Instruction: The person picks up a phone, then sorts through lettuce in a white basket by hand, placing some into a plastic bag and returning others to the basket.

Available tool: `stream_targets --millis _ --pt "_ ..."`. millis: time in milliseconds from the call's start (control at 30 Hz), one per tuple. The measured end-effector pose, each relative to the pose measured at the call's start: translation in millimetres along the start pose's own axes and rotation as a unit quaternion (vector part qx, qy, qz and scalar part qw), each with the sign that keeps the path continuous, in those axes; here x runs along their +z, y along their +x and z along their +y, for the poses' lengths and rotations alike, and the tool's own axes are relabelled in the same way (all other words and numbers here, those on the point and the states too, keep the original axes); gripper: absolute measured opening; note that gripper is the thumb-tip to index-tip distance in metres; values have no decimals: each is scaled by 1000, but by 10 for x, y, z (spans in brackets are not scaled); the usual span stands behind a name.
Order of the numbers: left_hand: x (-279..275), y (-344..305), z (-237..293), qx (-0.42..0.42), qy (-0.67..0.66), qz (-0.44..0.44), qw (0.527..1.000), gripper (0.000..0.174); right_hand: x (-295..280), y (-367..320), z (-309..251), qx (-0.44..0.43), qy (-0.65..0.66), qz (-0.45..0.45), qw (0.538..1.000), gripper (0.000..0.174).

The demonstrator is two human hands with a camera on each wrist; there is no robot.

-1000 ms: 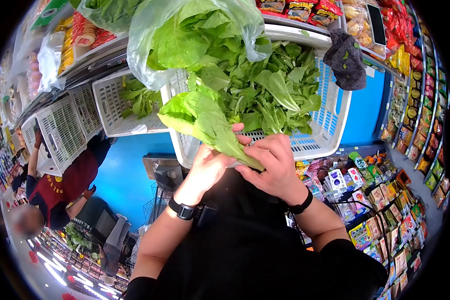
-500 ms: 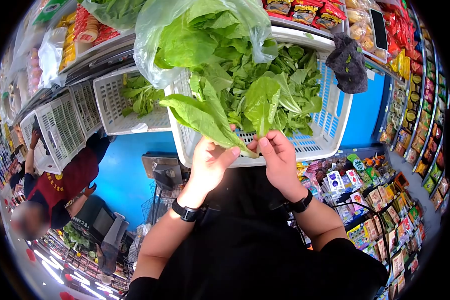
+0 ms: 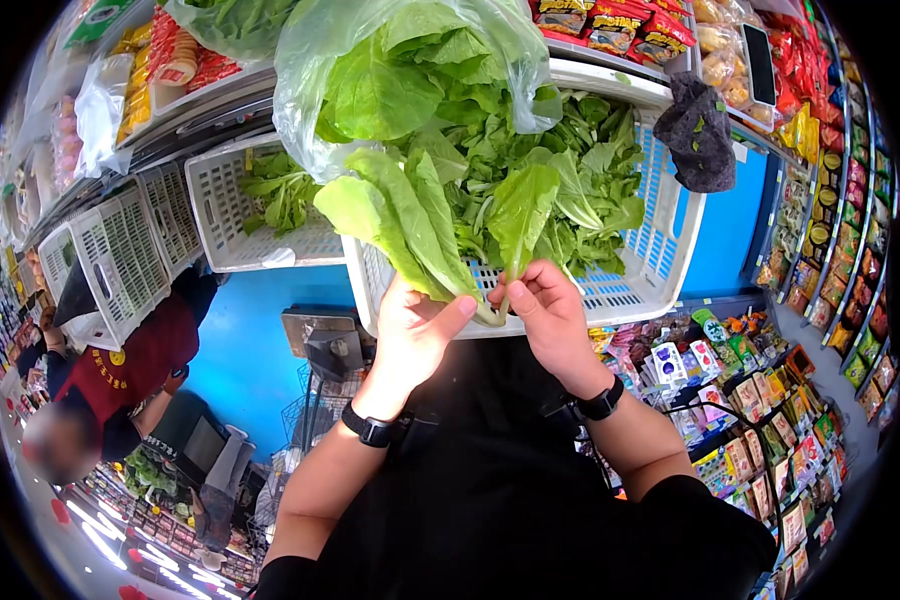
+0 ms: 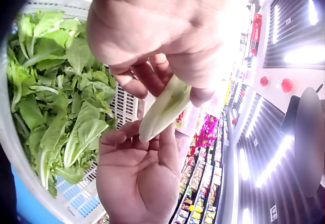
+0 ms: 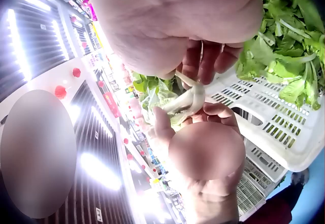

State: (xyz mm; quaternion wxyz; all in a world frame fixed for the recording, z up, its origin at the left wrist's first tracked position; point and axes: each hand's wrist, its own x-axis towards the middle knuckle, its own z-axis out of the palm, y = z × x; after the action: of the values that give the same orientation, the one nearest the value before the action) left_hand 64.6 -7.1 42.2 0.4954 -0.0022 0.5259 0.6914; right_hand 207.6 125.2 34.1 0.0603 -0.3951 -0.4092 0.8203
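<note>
Shop interior: snack racks (image 3: 750, 420) off to the right, strip lights (image 3: 100, 535) lower left. Right hand (image 3: 552, 318): thumb and fingers pinched on the stalk of one leaf (image 3: 523, 215), low down. Left hand (image 3: 415, 328): fingers and thumb clamped on the stalk end of a bunch (image 3: 405, 230) of greens. Bunch sits over the crate's (image 3: 363, 280) near left side, blades pointing away from the person; leaf splays off to its right. Bases meet between the hands (can't tell if joined or just touching).

Handling, my guess: light; pale stalks fairly stiff, likely to snap if bent hard; blades floppy, easy to tear, maybe slick if damp. Hold at the thick base, not the blades.

Further out: loose leaves (image 3: 595, 190) in the crate, clear bag (image 3: 305, 110) of greens at its far left, dark cloth (image 3: 698, 130) at its far right corner, second crate (image 3: 213, 215) left.
</note>
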Motion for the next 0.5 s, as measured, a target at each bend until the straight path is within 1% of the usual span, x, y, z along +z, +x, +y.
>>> stream_targets --millis 67,100,133,167,200,233,267,300,333,400,467,500 --pt "-7 16 -1 -17 5 18 1000 43 -62 45 -6 1 5 -4 1000 20" --pt "-33 22 -26 -33 18 27 999 43 -162 133 -60 25 -116 -40 992 22" --pt "-41 57 -48 0 42 23 999 42 -268 236 -123 51 -237 -73 968 24" --pt "-87 56 -110 -23 42 35 998 41 -378 373 -152 32 -326 -30 944 30" --pt "-91 65 -130 -44 50 39 997 38 -548 540 -76 -38 -408 39 911 26" --pt "-104 59 -144 -66 60 46 995 36 -756 716 4 -90 -451 107 882 27" --pt "-179 35 -201 -92 82 43 991 32 -987 893 7 -111 -481 135 859 28" --pt "-208 21 -218 -92 82 40 992 32 -1176 1072 -5 -123 -483 176 849 27" --pt "-226 11 -233 -117 105 42 987 31 -1339 1259 -32 -135 -484 215 838 26" --pt "-258 1 -280 -153 134 45 978 29 -1592 1646 -97 -186 -516 242 800 22" --pt "-294 -8 -386 -168 147 49 973 29 -1682 2011 -152 -206 -569 235 760 23" --pt "-323 -13 -448 -181 158 53 969 29 -1677 2148 -136 -205 -567 235 763 23"
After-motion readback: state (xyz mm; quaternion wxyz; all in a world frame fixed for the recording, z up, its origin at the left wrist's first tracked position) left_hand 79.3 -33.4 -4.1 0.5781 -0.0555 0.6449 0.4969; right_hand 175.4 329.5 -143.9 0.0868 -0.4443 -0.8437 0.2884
